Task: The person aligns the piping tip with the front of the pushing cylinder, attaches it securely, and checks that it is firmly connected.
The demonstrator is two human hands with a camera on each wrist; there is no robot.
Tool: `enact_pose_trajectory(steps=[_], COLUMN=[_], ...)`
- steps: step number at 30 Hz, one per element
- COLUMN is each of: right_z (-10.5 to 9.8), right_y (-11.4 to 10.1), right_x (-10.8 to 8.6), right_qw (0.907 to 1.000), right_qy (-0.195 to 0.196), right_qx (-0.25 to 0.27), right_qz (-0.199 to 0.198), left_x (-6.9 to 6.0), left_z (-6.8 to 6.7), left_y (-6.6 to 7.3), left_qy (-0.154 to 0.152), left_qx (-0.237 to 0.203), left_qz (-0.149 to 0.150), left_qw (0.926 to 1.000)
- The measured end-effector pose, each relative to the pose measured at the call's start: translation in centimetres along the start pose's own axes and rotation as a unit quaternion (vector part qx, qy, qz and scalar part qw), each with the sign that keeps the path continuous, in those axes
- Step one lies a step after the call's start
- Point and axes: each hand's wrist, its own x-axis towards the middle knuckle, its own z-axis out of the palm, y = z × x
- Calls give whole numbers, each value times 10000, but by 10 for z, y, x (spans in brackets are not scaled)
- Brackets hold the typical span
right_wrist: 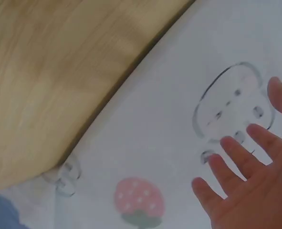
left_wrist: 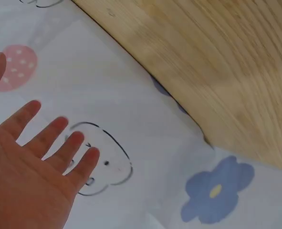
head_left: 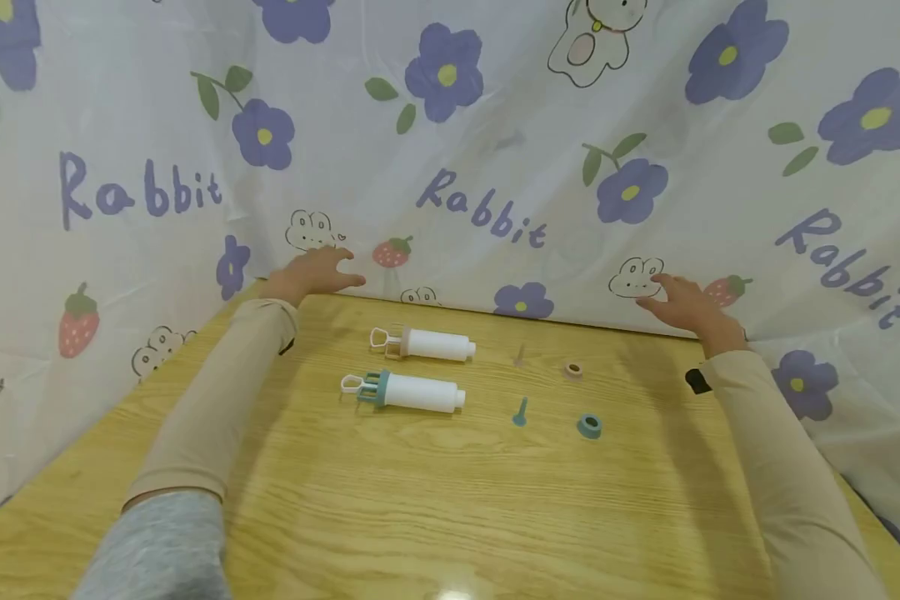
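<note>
Because both hands hang well out toward the far edge of the pale wood-grain table point(head_left: 420, 517), everything on it lies inward of them and nearer the person's body. The left hand point(head_left: 311, 273) is released, its fingers spread and holding nothing, as the left wrist view confirms; the right hand point(head_left: 682, 302) is likewise unclenched and bare. Whether either one touches the white fabric printed with purple flowers and rabbits point(head_left: 480, 275) behind is hard to judge from this angle.

Nearest to the left hand, to its right and closer to the body, lies the white cylindrical syringe-like tube with a beige collar point(head_left: 438, 345). Its long axis runs left to right across the table, handle loop toward the left hand's side, narrow tip toward the right. Just nearer the person, the matching white tube with a teal collar point(head_left: 422, 393) lies almost parallel, pointing the same way.

Beyond the tips come two small flared pins, one dull pinkish point(head_left: 520, 358), one teal point(head_left: 521, 413). The small beige ring point(head_left: 574, 375) and the larger teal ring point(head_left: 589, 432) lie farther right, so the right hand is closer to those.
</note>
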Motion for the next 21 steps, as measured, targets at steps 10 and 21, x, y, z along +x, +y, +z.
enact_pose_trajectory(steps=[10, 21], right_z=[37, 60], right_y=[-71, -98], right_x=[15, 19], right_qw=[9888, 9798], right_qy=[-681, -1268], right_qx=[584, 400], right_qz=[-1195, -1497], left_x=[12, 13], left_z=[25, 41], left_y=[44, 74], left_qy=[-1099, -1532], left_qx=[-425, -373], left_qz=[713, 1129], left_qw=[9905, 9810])
